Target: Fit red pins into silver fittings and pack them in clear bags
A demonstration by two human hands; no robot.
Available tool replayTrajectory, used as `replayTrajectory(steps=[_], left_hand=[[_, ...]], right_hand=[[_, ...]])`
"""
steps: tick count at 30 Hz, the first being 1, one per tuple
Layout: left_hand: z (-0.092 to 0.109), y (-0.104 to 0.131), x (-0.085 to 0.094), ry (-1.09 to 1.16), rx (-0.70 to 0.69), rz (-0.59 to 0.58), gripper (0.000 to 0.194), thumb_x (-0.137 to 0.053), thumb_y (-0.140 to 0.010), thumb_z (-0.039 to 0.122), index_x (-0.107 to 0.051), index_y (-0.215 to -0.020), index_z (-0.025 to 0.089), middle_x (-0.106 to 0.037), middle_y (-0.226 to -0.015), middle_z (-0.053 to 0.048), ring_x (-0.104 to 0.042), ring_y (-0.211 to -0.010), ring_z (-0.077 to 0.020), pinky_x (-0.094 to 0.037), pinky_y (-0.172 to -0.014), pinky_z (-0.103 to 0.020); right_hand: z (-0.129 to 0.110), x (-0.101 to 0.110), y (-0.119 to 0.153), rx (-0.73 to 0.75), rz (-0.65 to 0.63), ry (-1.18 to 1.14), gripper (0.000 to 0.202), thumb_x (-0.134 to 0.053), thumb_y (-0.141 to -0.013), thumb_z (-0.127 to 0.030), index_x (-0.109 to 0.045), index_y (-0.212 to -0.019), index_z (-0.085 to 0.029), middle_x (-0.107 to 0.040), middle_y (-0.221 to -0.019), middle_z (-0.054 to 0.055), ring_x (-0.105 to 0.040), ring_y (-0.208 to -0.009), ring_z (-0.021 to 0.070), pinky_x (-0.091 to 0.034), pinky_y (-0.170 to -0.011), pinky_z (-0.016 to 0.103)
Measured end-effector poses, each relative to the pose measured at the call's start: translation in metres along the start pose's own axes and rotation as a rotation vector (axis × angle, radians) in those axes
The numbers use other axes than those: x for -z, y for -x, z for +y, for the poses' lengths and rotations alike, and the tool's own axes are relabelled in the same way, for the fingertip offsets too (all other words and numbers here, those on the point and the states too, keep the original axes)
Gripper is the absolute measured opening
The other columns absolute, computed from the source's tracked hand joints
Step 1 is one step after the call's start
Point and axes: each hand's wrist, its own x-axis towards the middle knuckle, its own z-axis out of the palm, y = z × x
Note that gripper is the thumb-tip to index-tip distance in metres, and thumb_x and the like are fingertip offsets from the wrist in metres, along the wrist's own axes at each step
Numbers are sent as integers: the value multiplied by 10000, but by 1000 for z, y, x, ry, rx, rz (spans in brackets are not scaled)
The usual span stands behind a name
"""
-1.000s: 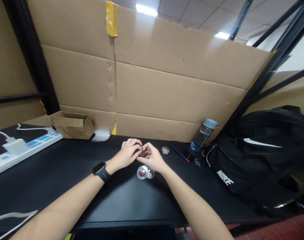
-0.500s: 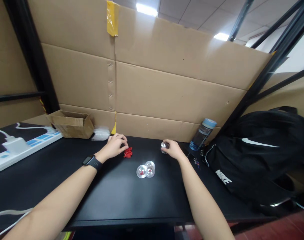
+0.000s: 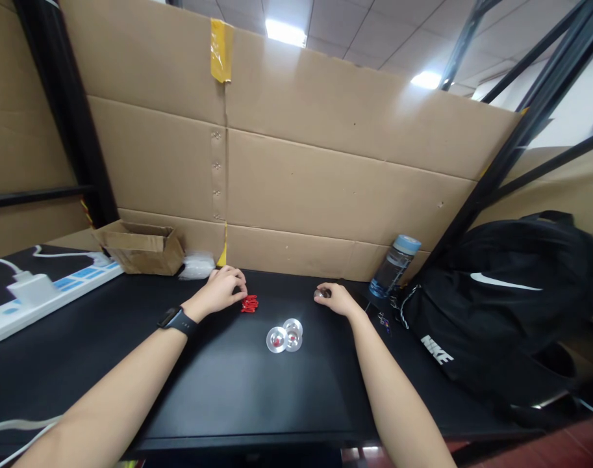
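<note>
On the black table, my left hand (image 3: 222,289) has its thumb and forefinger drawn together at the left edge of a small pile of thin red pieces (image 3: 250,303). What lies between those fingertips is too small to make out. Farther right, my right hand (image 3: 339,299) grips a clear, shiny round piece (image 3: 320,294) low by the table, its fingers covering part of it. Between my hands and closer to me lie several clear round discs (image 3: 277,339), overlapping, with silvery centres and a red spot showing; they resemble suction cups.
Along the cardboard back wall (image 3: 296,188) stand an open cardboard box (image 3: 143,250), a white plastic packet (image 3: 197,266) and a blue-lidded bottle (image 3: 392,268). A white power strip (image 3: 52,299) lies left. At the right sit a black backpack (image 3: 501,312) and small keys (image 3: 384,321).
My right hand has tilted the clear round piece, which shows flatter and less of itself. My left hand stays by the red pile. The whole view has shifted slightly downward.
</note>
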Motion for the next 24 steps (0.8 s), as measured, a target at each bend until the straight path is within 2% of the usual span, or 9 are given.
replayTrajectory(steps=[5,9,11,14,16,19,24], left_hand=[[0,-1,-2,-18,1,-18,176,-654,-874,402,-772,-827,281,-677,-1081,-45,-544,-1081,-290,-371,-933,-437],[-2,-2,-1,-30,10,-14,220,-607,-904,418,-768,-857,276,-680,-1070,-46,-550,-1069,-288,-375,-932,-450],[-1,-2,1,-32,6,-11,228,-591,-913,415,-764,-870,272,-682,-1062,-47,-550,-1067,-288,-374,-933,-457],[1,-2,5,-38,2,-7,224,-583,-921,408,-760,-888,276,-683,-1067,-46,-548,-1075,-292,-374,-928,-460],[2,-2,7,-44,3,-4,221,-581,-925,407,-760,-893,281,-684,-1072,-45,-548,-1079,-294,-374,-923,-456],[4,-2,10,-47,5,8,223,-577,-934,404,-759,-892,281,-687,-1069,-46,-552,-1076,-291,-372,-917,-447],[18,-2,15,-10,-34,9,217,-574,-947,383,-751,-898,268,-687,-1064,-44,-561,-1067,-269,-371,-917,-416]], right_hand=[[-7,2,1,12,8,50,376,-791,-774,-291,-737,-1131,-184,-747,-1130,96,-682,-1022,246,-488,-950,361],[-40,6,10,83,44,185,492,-808,-765,-339,-696,-1223,-202,-653,-1282,127,-557,-1187,304,-422,-1032,441],[-66,4,18,208,-28,151,542,-812,-761,-336,-659,-1276,-266,-604,-1345,101,-514,-1225,296,-399,-1046,449],[-104,-2,31,416,-273,117,649,-852,-706,-358,-627,-1314,-363,-537,-1425,55,-464,-1273,306,-371,-1053,451],[-121,-7,37,492,-365,124,636,-843,-698,-289,-640,-1297,-353,-563,-1389,48,-481,-1246,297,-365,-1041,436],[-132,-14,40,543,-452,140,509,-802,-736,-268,-683,-1229,-317,-638,-1266,48,-536,-1170,275,-377,-991,403],[-132,-22,39,509,-407,121,358,-763,-798,-264,-721,-1153,-258,-704,-1012,39,-623,-970,209,-408,-889,313]])
